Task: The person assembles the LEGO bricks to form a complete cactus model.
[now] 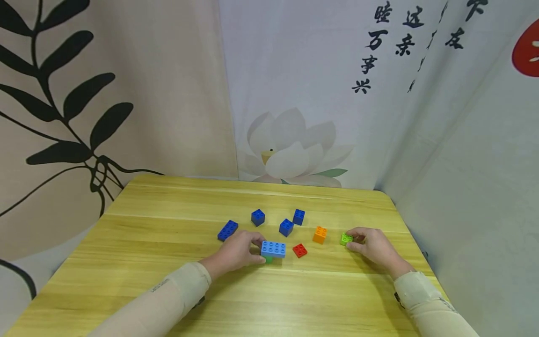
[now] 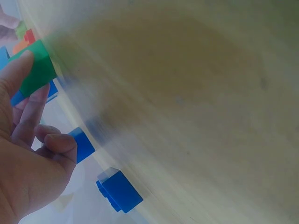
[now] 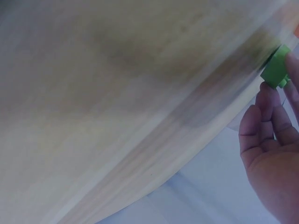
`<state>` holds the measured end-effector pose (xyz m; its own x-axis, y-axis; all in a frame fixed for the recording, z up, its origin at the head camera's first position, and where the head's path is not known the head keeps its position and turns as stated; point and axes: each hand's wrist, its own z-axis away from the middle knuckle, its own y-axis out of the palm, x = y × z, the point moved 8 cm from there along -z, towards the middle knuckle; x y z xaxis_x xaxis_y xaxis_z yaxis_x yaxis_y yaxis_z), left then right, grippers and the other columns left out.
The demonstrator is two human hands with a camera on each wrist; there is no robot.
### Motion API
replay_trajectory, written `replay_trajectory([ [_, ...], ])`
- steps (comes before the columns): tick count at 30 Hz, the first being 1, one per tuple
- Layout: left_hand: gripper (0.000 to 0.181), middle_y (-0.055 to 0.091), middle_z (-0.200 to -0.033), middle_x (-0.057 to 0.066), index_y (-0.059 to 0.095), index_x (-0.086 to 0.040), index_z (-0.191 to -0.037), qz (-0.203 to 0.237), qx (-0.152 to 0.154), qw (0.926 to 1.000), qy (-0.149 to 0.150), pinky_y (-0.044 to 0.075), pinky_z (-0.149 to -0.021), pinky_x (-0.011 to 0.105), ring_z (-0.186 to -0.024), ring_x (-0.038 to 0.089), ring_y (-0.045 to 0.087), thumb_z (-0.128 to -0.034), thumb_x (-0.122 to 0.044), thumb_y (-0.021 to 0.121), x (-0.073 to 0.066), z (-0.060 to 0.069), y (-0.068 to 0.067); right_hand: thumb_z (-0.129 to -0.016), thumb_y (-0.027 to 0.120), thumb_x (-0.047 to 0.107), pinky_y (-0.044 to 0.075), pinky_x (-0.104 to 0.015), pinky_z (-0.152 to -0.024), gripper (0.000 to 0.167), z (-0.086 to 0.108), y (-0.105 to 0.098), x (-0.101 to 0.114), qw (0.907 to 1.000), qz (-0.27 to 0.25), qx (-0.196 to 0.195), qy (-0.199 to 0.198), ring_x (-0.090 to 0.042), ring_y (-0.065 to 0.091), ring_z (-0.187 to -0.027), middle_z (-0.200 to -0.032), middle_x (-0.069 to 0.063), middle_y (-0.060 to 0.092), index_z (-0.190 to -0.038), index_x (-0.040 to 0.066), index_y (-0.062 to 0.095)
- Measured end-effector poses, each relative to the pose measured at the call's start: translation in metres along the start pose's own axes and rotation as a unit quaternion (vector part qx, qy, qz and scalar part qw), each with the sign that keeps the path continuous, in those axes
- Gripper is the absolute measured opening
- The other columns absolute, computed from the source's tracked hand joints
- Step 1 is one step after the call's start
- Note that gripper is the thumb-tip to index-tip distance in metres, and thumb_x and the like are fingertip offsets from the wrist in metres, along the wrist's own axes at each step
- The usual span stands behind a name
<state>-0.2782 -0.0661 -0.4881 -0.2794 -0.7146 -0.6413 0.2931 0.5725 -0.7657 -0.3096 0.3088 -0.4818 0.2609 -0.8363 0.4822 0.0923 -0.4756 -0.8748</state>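
In the head view my left hand [image 1: 239, 252] pinches a light blue brick [image 1: 273, 249] stacked on a green brick [image 1: 268, 259]. The left wrist view shows the thumb of my left hand [image 2: 35, 154] across the green brick [image 2: 41, 70]. On the right, my right hand [image 1: 376, 245] holds a small lime green brick [image 1: 346, 239] between thumb and fingers; the right wrist view has this lime brick [image 3: 275, 67] at the fingertips of my right hand [image 3: 273, 135]. A red brick [image 1: 300, 250] and an orange brick [image 1: 319, 235] lie between the hands.
A long blue brick [image 1: 228, 230] lies beyond my left hand. Farther back are three dark blue bricks [image 1: 258, 217], [image 1: 286, 227], [image 1: 298, 216] on the wooden table [image 1: 294, 299]. Printed curtains [image 1: 181, 93] hang behind and beside the table.
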Motion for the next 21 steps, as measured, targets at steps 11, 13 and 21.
replay_trajectory([
  [11, 0.039, 0.081, -0.114, -0.002, 0.078, -0.017, -0.118, 0.000, -0.001, 1.0000, 0.003, 0.058, -0.103, 0.049, -0.116, 0.022, 0.073, -0.0834, -0.024, 0.094, -0.0002, -0.0007, 0.0003, -0.093, 0.085, 0.018, 0.053, -0.025, -0.072, 0.031, -0.0013, 0.0000, -0.0025, 1.0000, 0.000, -0.003, 0.000, -0.012, 0.065, -0.088, -0.099, 0.002, 0.078, -0.121, 0.009, 0.078],
  [13, 0.039, 0.081, -0.114, -0.002, 0.078, -0.017, -0.118, 0.000, -0.001, 1.0000, 0.003, 0.058, -0.103, 0.049, -0.116, 0.022, 0.073, -0.0834, -0.025, 0.094, 0.0003, -0.0009, 0.0004, -0.093, 0.084, 0.019, 0.053, -0.025, -0.073, 0.031, -0.0014, -0.0003, -0.0027, 1.0000, 0.001, -0.003, 0.002, -0.012, 0.065, -0.088, -0.099, 0.002, 0.078, -0.122, 0.009, 0.078],
  [21, 0.040, 0.082, -0.115, -0.001, 0.077, -0.017, -0.119, 0.000, -0.001, 1.0000, 0.006, 0.058, -0.103, 0.049, -0.116, 0.022, 0.074, -0.0835, -0.025, 0.094, 0.0001, -0.0015, 0.0008, -0.094, 0.084, 0.017, 0.053, -0.025, -0.072, 0.030, -0.0010, -0.0036, -0.0002, 1.0000, 0.000, -0.006, -0.004, -0.014, 0.065, -0.088, -0.099, 0.001, 0.078, -0.121, 0.008, 0.078],
])
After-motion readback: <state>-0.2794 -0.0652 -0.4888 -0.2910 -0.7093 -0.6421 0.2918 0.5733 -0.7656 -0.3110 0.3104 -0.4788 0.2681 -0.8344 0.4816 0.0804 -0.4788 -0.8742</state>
